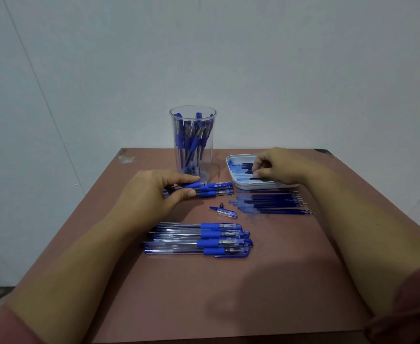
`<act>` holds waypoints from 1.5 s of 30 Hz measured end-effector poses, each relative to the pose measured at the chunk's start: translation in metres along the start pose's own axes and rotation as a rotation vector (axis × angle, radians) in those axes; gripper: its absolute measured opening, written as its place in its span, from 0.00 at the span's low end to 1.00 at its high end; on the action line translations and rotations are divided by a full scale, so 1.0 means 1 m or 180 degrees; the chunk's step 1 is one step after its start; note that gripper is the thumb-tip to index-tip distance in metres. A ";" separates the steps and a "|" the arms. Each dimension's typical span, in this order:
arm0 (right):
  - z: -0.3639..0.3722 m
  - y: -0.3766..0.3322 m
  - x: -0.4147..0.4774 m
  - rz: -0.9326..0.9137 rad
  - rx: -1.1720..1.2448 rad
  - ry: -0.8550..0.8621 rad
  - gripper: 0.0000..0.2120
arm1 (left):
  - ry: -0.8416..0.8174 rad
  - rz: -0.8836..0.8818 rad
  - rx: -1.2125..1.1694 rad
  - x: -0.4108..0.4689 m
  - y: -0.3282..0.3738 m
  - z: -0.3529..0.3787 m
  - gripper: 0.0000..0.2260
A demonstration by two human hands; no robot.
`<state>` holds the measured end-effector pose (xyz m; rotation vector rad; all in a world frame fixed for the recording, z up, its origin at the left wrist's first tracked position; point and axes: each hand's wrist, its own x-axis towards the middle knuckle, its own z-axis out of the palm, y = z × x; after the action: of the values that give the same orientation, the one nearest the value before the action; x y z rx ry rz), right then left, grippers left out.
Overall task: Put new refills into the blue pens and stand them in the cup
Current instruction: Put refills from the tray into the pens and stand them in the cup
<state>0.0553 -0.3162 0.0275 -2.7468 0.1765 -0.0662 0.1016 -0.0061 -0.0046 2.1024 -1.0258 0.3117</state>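
Note:
A clear plastic cup holding several blue pens stands at the back of the table. My left hand grips a small bunch of blue pens lying just in front of the cup. My right hand reaches into a white tray and pinches a dark blue refill there. Several loose refills lie in a row in front of the tray. A pen cap and a small tip piece lie between the groups. Several capped blue pens lie side by side nearer to me.
The brown table ends at a pale wall behind the cup. Its left edge runs diagonally past my left forearm, its right edge past my right forearm. A worn patch marks the back left corner.

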 end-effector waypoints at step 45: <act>0.032 -0.046 -0.081 -0.1157 0.0843 0.0913 0.08 | -0.0475 0.0014 -0.0357 -0.004 0.006 -0.008 0.11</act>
<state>-0.0177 -0.2508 0.0139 -2.4593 -0.2409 -0.5421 0.0953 -0.0008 0.0018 2.0459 -1.1085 0.0976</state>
